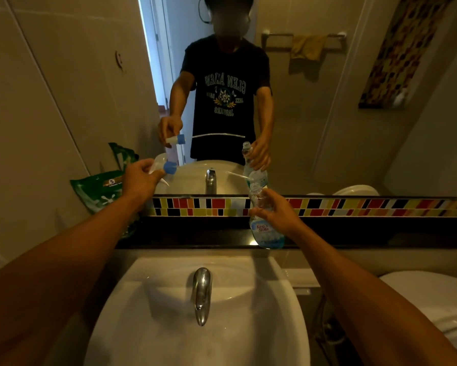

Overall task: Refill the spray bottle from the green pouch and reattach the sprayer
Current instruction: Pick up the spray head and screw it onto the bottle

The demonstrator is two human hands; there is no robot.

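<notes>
Left hand [140, 178] holds sprayer [164, 167] away from bottle [265, 233].

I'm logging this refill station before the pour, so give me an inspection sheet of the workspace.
Surface: dark ledge behind the white sink; chrome faucet off.
Job's things: spray bottle upright on the ledge, neck open, a little blue liquid at the bottom; sprayer removed; green pouch leaning against the left wall.
Clutter: nothing seen.
Grippers: left hand holds the sprayer; right hand grips the bottle.
Cables: nothing seen.
Surroundings: mirror, coloured tile strip, toilet at right.
</notes>
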